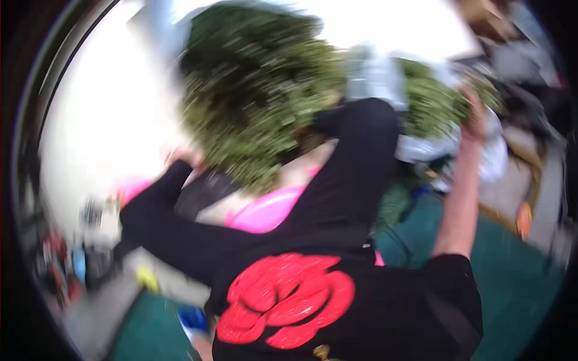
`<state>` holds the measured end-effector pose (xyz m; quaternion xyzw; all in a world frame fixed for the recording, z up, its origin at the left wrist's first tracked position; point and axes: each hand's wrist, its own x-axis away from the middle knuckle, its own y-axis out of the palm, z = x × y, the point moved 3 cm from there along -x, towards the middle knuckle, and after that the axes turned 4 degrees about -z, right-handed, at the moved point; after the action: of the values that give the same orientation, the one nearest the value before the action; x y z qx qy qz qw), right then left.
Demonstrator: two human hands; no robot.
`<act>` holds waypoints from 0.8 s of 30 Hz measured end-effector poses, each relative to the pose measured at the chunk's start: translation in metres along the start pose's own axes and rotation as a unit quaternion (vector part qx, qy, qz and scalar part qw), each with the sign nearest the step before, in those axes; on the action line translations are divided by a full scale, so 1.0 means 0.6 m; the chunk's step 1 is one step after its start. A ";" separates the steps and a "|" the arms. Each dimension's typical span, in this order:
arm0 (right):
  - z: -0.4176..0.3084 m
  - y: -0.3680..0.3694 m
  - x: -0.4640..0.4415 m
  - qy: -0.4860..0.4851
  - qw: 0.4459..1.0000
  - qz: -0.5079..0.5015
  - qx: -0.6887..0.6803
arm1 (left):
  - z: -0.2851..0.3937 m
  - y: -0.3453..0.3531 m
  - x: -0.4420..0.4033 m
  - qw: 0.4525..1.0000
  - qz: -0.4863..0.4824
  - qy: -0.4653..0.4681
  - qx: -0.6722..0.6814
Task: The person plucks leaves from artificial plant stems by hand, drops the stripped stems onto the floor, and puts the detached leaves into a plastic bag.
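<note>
My right arm stretches out to the right, where my right hand [475, 114] is closed on a bunch of leafy greens [424, 99], its fingers blurred. Clear plastic bags [481, 157] lie around and below that bunch. A large heap of leafy greens [259, 96] rises in front of my spread legs, smeared by motion. At the lower edge a patch of skin [203, 348] shows beside a blue and white thing [194, 320]; it may be part of my left arm or hand, but no fingers can be made out.
Between my legs sits a pink plastic basin or stool [268, 209]. A bare foot [188, 156] rests by the heap. Green flooring [494, 271] lies to the right, with an orange object [524, 219] near its edge. Blurred clutter [72, 265] stands at the left.
</note>
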<state>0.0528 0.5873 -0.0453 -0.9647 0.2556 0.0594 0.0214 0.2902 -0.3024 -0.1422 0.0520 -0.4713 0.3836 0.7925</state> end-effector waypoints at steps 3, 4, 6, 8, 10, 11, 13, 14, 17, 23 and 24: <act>-0.140 0.049 -0.011 -0.162 0.966 0.085 0.181 | 0.058 0.203 -0.025 0.985 -0.096 0.056 -0.132; -0.153 0.040 -0.019 -0.185 0.951 0.084 0.231 | 0.078 0.265 -0.028 0.974 -0.126 0.073 -0.172; -0.143 0.031 -0.051 -0.140 0.961 0.053 0.234 | 0.109 0.377 -0.035 0.950 -0.172 0.097 -0.241; -0.111 -0.006 -0.090 -0.114 0.931 -0.010 0.346 | 0.127 0.483 -0.045 0.927 -0.200 0.110 -0.298; -0.052 0.007 -0.108 0.015 0.800 -0.005 0.600 | 0.136 0.600 -0.058 0.901 -0.220 0.118 -0.354; -0.002 -0.003 -0.116 0.045 0.752 -0.010 0.658 | 0.139 0.646 -0.065 0.891 -0.223 0.121 -0.376; 0.118 -0.015 -0.107 0.072 0.681 -0.014 0.729 | 0.144 0.718 -0.075 0.878 -0.219 0.126 -0.407; 0.169 -0.009 -0.087 0.071 0.662 -0.014 0.746 | 0.145 0.740 -0.078 0.873 -0.214 0.125 -0.419; 0.320 0.014 -0.064 0.140 0.698 -0.054 0.700 | 0.147 0.793 -0.093 0.864 -0.191 0.120 -0.450; 0.434 -0.009 -0.166 0.286 0.653 -0.048 0.700 | 0.144 0.809 -0.098 0.862 -0.155 0.113 -0.469; 0.439 -0.007 -0.187 0.308 0.645 -0.043 0.698 | 0.145 0.795 -0.094 0.863 -0.148 0.110 -0.471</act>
<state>-0.0689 0.6650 -0.2923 -0.6368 0.1718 -0.4384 0.6105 -0.0997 -0.0384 -0.2718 -0.3011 -0.4924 -0.0024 0.8166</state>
